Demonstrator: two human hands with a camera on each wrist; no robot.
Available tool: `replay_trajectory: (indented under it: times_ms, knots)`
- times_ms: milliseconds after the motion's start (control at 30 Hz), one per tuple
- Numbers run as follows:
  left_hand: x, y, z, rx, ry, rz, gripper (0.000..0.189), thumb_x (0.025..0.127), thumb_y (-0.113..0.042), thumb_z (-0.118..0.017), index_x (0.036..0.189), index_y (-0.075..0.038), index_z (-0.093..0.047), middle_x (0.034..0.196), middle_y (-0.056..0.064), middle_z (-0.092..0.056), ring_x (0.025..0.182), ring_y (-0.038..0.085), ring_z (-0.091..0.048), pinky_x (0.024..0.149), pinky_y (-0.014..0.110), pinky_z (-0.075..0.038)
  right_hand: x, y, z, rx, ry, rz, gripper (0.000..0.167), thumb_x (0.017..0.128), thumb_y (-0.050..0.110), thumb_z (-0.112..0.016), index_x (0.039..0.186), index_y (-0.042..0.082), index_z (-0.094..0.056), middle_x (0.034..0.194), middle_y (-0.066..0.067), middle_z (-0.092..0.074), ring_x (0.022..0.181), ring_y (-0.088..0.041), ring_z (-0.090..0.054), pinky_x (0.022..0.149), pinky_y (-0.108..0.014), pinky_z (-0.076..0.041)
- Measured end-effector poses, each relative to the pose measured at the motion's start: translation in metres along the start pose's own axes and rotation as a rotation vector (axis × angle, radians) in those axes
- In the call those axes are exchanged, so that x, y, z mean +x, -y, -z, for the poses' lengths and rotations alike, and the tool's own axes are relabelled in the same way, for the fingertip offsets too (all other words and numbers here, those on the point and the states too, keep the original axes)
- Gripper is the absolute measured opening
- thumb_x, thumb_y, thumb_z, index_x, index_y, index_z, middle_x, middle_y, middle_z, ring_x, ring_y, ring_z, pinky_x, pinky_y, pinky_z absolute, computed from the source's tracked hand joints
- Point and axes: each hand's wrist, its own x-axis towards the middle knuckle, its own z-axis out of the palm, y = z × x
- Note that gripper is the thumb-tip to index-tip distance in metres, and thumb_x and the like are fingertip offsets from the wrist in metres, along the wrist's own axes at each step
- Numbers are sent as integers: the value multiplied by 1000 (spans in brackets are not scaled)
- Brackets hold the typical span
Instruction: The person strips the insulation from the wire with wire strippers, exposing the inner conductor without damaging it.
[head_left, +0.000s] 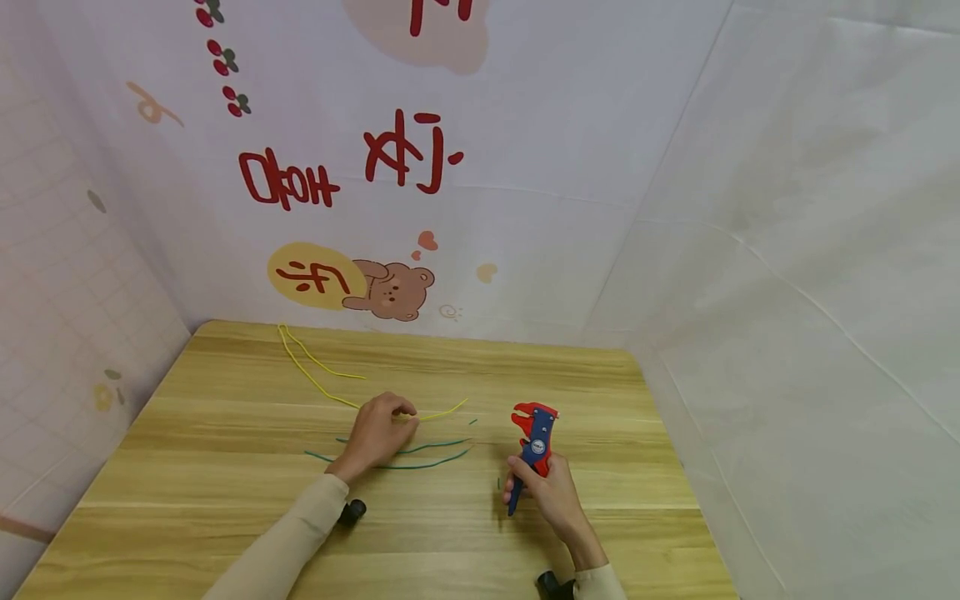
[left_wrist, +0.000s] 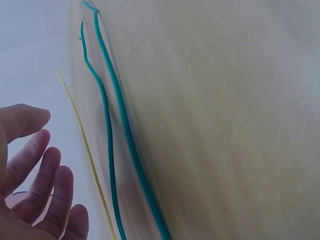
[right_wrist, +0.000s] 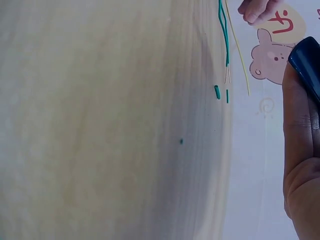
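My left hand (head_left: 378, 433) is over the wires, fingers loosely bent; the left wrist view shows thumb and fingertips with nothing between them. A yellow wire (head_left: 442, 412) runs beyond this hand, close to its fingertips in the head view. Two green wires (head_left: 431, 465) lie on the table, partly hidden by the hand and wrist. Copper ends (right_wrist: 227, 75) stick out bare from them in the right wrist view. My right hand (head_left: 557, 496) grips a red and blue wire stripper (head_left: 538, 432) by its handles, jaws pointing away from me.
Short green insulation scraps (right_wrist: 217, 92) lie past the bare ends. The yellow wire's looped part reaches the back edge of the wooden table (head_left: 615, 467). White printed cloth (head_left: 525, 208) hangs behind it and along both sides.
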Motion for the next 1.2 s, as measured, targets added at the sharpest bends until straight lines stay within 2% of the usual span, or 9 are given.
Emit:
replay_trajectory:
  times_ms: [200, 467, 500, 633, 733, 833, 933, 1100, 1200]
  knots:
    - [9, 2, 7, 26, 50, 23, 9, 97, -9, -87, 105, -5, -85, 108, 11, -81, 103, 34, -77, 93, 54, -62, 0, 1, 1, 5, 5, -10, 27, 115, 16, -66, 120, -9, -58, 86, -16, -73, 70, -23, -80, 75, -44, -72]
    - [14, 6, 12, 45, 106, 1, 10, 98, -8, -84, 108, -5, -85, 113, 12, -81, 107, 37, -76, 98, 57, -60, 0, -1, 0, 0, 12, -5, 32, 115, 20, -68, 120, -10, -58, 85, -11, -73, 70, -23, -81, 76, -43, -72]
    - [14, 9, 11, 40, 106, -18, 11, 98, -9, -84, 107, -6, -85, 113, 12, -81, 106, 37, -76, 96, 57, -60, -1, -1, 0, -4, 11, -3, 32, 115, 20, -68, 120, -10, -58, 86, -11, -74, 70, -23, -81, 76, -43, -72]
    - [14, 40, -1, 12, 84, -112, 19, 98, -24, -86, 110, -9, -86, 111, 9, -81, 99, 30, -74, 88, 50, -59, -1, -1, -1, -9, 9, 2, 28, 116, 18, -66, 120, -9, -59, 86, -13, -74, 71, -24, -81, 77, -46, -72]
    - [15, 57, -7, 0, 88, -144, 27, 97, -32, -87, 113, -11, -86, 112, 9, -81, 100, 30, -74, 88, 49, -58, -1, 0, -2, 1, 9, -3, 25, 116, 17, -65, 122, -6, -59, 88, -18, -74, 70, -25, -81, 77, -48, -72]
    - [14, 46, -1, 5, 111, -127, 28, 95, -28, -88, 115, -9, -86, 116, 12, -81, 104, 37, -73, 93, 58, -57, -1, -1, -2, 12, 11, -11, 24, 115, 18, -67, 123, -3, -59, 90, -23, -73, 70, -25, -80, 77, -48, -72]
    - [12, 37, 3, 35, 120, -126, 28, 95, -25, -87, 117, -7, -86, 118, 14, -81, 106, 40, -73, 94, 60, -56, -1, -1, -2, 17, 16, -18, 28, 115, 23, -69, 124, -2, -59, 92, -26, -73, 70, -25, -80, 77, -47, -72]
    - [12, 14, 13, 82, 197, -33, 29, 95, -16, -87, 121, -4, -85, 129, 19, -79, 118, 48, -71, 102, 72, -51, -1, -2, -1, 13, 17, -19, 27, 115, 22, -68, 125, -2, -59, 93, -27, -73, 70, -25, -80, 77, -47, -72]
    - [12, 11, 13, 126, 231, 2, 26, 96, -17, -88, 120, -7, -86, 134, 18, -78, 121, 46, -70, 101, 69, -50, -1, -1, -1, 10, 21, -18, 24, 116, 17, -65, 125, -4, -58, 93, -29, -73, 70, -24, -80, 77, -46, -72]
